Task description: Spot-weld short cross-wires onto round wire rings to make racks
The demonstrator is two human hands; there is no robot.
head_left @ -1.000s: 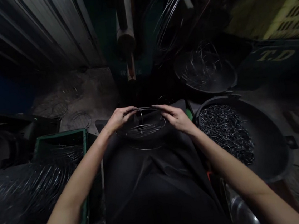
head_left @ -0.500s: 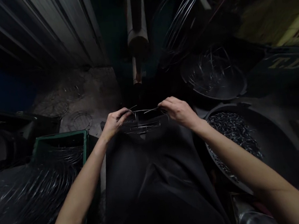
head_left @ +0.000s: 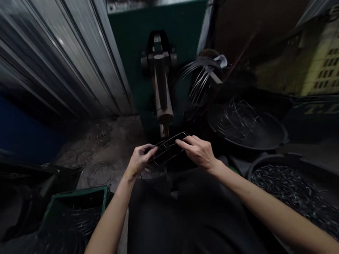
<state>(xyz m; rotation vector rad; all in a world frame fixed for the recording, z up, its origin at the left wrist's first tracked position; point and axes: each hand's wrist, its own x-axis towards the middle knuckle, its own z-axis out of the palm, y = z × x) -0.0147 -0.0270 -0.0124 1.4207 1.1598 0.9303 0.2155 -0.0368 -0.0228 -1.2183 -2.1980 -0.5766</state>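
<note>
A thin wire frame (head_left: 170, 153) with rounded corners is held between both hands, tilted up toward the right. My left hand (head_left: 141, 158) pinches its left end between thumb and fingers. My right hand (head_left: 197, 150) grips its right part, fingers closed on the wire. Just beyond the frame, the tip of a metal machine arm (head_left: 163, 103) points down toward it. Dark cloth (head_left: 180, 223) covers the lap below the hands. The exact wires under the fingertips are hard to make out.
To the left, a green crate (head_left: 105, 197) holds many curved wires. On the right stand a pan of short metal pieces (head_left: 305, 193) and a pan with loose wires (head_left: 249, 130). A wire bundle (head_left: 198, 74) hangs beside the green machine (head_left: 128, 38).
The view has tipped up, showing more of the machine. The wire frame has risen from over the lap to near the machine arm's tip and is now tilted, with both hands closer together.
</note>
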